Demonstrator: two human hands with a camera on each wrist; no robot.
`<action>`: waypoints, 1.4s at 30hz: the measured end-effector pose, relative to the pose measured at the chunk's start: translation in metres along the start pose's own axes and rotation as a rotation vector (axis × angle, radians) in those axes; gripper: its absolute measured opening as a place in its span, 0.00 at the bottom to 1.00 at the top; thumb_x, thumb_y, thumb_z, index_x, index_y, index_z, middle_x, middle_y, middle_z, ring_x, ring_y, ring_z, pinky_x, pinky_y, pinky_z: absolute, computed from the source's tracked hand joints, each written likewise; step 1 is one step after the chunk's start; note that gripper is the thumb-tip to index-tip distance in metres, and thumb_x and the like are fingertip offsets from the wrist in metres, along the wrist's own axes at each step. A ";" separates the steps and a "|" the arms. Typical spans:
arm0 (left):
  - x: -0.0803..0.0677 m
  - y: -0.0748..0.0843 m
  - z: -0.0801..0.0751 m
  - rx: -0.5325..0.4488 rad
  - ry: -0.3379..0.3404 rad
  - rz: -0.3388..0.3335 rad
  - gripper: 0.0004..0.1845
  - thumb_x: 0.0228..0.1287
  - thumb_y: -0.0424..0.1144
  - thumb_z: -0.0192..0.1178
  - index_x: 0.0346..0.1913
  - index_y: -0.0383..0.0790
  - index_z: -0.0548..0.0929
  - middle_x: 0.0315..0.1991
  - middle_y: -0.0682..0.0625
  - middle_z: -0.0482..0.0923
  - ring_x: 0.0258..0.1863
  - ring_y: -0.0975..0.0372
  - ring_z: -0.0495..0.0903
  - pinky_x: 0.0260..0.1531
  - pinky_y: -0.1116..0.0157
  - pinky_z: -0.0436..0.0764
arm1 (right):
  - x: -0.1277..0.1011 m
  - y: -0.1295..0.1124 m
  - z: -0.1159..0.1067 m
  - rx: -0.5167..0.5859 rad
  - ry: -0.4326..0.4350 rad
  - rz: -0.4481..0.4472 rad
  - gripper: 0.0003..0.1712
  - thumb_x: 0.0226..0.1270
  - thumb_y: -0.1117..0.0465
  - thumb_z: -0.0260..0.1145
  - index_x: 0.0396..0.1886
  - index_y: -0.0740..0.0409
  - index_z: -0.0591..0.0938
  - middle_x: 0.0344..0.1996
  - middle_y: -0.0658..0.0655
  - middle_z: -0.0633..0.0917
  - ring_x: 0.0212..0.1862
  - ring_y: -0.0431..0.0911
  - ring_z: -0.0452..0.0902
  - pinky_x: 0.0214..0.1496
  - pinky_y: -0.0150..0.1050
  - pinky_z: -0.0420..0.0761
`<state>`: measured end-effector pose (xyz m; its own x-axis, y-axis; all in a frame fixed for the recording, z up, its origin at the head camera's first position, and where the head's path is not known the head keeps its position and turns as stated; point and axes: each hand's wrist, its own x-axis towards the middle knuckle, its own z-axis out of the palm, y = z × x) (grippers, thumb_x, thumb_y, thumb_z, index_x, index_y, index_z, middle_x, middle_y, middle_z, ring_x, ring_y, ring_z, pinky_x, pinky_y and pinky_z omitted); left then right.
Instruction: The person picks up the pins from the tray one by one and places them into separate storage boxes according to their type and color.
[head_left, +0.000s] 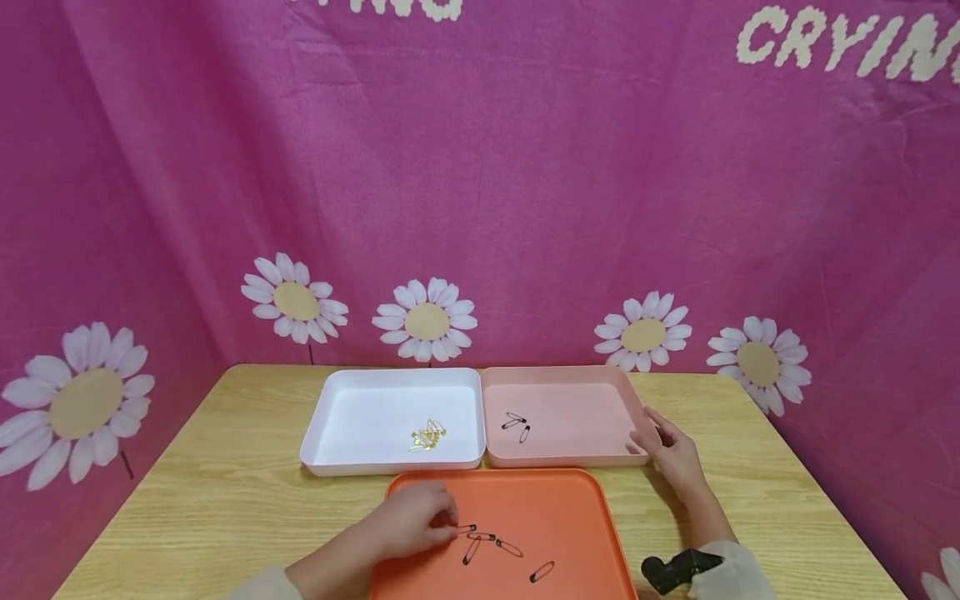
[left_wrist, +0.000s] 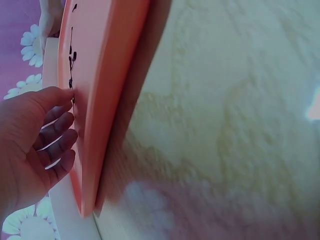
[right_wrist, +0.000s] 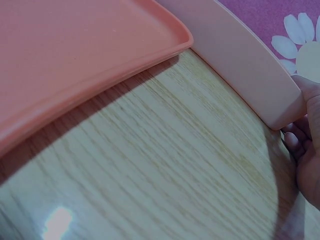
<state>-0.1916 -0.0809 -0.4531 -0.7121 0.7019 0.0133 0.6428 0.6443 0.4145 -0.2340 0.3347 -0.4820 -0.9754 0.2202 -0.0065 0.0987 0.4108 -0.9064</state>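
Left hand [head_left: 415,518] sits on the orange tray [head_left: 570,500], fingers curled, tips pinching the nearest black pin [head_left: 467,528]; three more black pins lie just beside it. Right hand [head_left: 670,451] is relaxed, resting against the pink tray [head_left: 558,457] corner. Risk as I see it: the pinch is thin and may slip, or drag a neighbouring pin along.

Even, bright light fills the head view, which stays sharp though its edges bow. Both wrist views are soft and blurred, with white glare on the pale wooden table [right_wrist: 165,165] and a dark shadow under the orange plastic tray [right_wrist: 75,65].
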 end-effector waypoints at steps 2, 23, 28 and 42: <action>0.000 0.001 0.001 0.005 -0.003 -0.001 0.04 0.58 0.43 0.64 0.29 0.48 0.82 0.26 0.62 0.69 0.25 0.73 0.64 0.29 0.75 0.69 | 0.000 0.001 0.000 -0.005 0.003 -0.003 0.39 0.66 0.50 0.60 0.72 0.54 0.57 0.66 0.66 0.67 0.65 0.50 0.61 0.46 0.11 0.61; 0.003 0.007 0.006 -0.180 -0.045 -0.127 0.06 0.55 0.37 0.61 0.25 0.47 0.76 0.21 0.61 0.68 0.22 0.72 0.66 0.25 0.74 0.68 | -0.001 0.001 -0.002 -0.004 0.017 0.003 0.38 0.66 0.49 0.60 0.72 0.53 0.59 0.64 0.66 0.69 0.47 0.26 0.63 0.44 0.11 0.64; 0.004 0.006 0.003 -0.231 -0.053 -0.139 0.05 0.55 0.36 0.61 0.26 0.47 0.76 0.22 0.61 0.69 0.23 0.71 0.67 0.25 0.74 0.68 | -0.001 0.001 -0.001 -0.005 0.008 0.006 0.39 0.66 0.49 0.61 0.72 0.54 0.58 0.65 0.67 0.67 0.57 0.40 0.65 0.44 0.11 0.64; 0.014 0.002 -0.021 -0.241 0.025 -0.061 0.03 0.56 0.34 0.59 0.27 0.45 0.79 0.23 0.60 0.71 0.23 0.72 0.68 0.25 0.74 0.71 | 0.001 0.002 -0.001 -0.005 0.011 -0.002 0.39 0.65 0.48 0.61 0.72 0.54 0.59 0.67 0.66 0.66 0.63 0.47 0.63 0.45 0.12 0.62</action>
<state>-0.2065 -0.0762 -0.4329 -0.7559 0.6547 0.0028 0.5147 0.5917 0.6205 -0.2346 0.3362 -0.4834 -0.9735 0.2288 -0.0004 0.0981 0.4158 -0.9042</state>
